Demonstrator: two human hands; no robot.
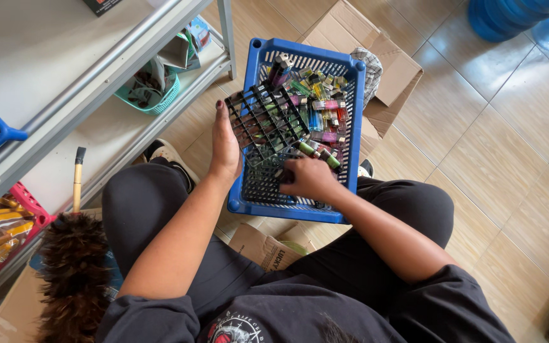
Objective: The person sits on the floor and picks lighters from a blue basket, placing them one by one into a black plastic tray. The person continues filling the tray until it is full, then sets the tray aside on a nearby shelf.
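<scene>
Glossy beige ceramic floor tiles (pixel 497 159) with thin grout lines catch soft daylight, brightest at the upper right beside two translucent blue water jugs (pixel 516 16). On the left stands a grey metal shelving unit (pixel 96 70) with pale boards. An opened brown cardboard box (pixel 389 63) lies flat on the floor near its leg.

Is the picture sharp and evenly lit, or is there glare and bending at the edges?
Head view: daylight glare on the floor tiles top right; blue basket, left hand and right hand look sharp; soft shadows under the legs; the shelf rail bows slightly near the left edge.
</scene>
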